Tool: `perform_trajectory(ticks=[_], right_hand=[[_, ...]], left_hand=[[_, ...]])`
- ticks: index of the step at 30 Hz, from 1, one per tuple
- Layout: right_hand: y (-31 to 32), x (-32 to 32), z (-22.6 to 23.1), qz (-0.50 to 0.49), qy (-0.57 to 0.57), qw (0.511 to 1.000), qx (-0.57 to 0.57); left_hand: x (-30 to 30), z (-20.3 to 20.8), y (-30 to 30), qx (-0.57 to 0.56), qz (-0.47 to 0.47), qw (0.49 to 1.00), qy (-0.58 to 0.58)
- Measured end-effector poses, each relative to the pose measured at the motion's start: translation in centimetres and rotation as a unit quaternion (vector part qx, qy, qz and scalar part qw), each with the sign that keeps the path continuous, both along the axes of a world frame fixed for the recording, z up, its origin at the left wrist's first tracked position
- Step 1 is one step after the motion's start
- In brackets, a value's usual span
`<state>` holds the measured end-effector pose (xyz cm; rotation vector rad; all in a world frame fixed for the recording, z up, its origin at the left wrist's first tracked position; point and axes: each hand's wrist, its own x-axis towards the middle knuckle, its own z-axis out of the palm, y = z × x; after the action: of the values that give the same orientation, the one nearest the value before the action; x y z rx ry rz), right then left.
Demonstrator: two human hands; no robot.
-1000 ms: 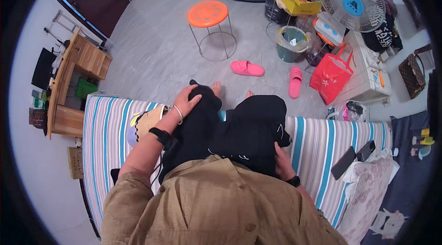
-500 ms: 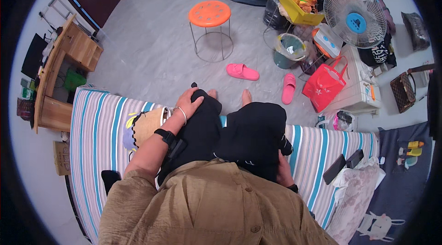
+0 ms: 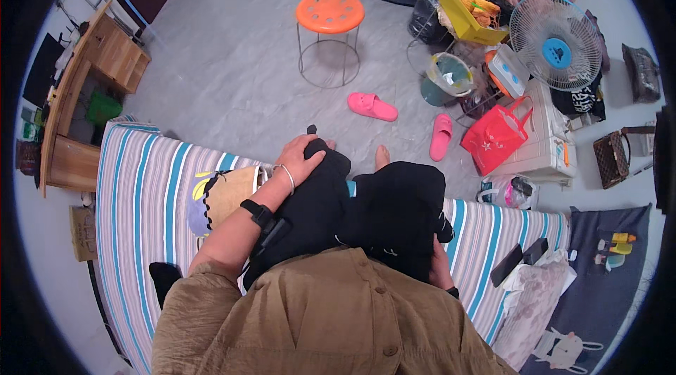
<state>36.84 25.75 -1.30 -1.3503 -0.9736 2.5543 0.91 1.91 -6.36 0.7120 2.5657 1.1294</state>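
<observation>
My left hand [image 3: 304, 159] lies on my left knee, over black trousers [image 3: 394, 199], with its fingers and thumb apart and nothing in it. A silver bangle [image 3: 287, 176] and a black watch [image 3: 259, 213] are on that arm. Against the outer side of my right thigh rests my right hand [image 3: 441, 266], stretched along the cloth; its fingers are partly hidden by the leg. Close to my left forearm, a tan item with a black scalloped edge [image 3: 229, 199] sits on the striped bed cover [image 3: 151, 185].
Pink slippers [image 3: 372, 107] lie on the grey floor before my bare feet, with an orange stool [image 3: 329, 12] beyond. At the right stand a bucket [image 3: 440, 86], a fan [image 3: 556, 51] and a red bag [image 3: 495, 137]. A wooden desk [image 3: 77, 93] is at the left.
The view has shifted slightly, so the stool and fan sit a little differently in the picture. Both hands keep their places on my legs.
</observation>
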Motion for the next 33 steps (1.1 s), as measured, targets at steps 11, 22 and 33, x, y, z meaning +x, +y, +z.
perform_trajectory(ticks=[11,22,33], right_hand=[[-0.2,-1.4,-0.1,-0.003,-0.060,0.998,0.021],[0.5,-0.4,-0.9,0.025,-0.031,0.999,0.004],[0.7,0.4,-1.2,-0.018,-0.017,0.999,-0.030]], left_hand=[[-0.3,0.1,0.1,0.031,-0.018,0.999,-0.004],[-0.5,-0.1,0.9,0.037,-0.022,0.999,-0.028],[-0.5,-0.9,1.3,0.028,-0.036,0.999,-0.025]])
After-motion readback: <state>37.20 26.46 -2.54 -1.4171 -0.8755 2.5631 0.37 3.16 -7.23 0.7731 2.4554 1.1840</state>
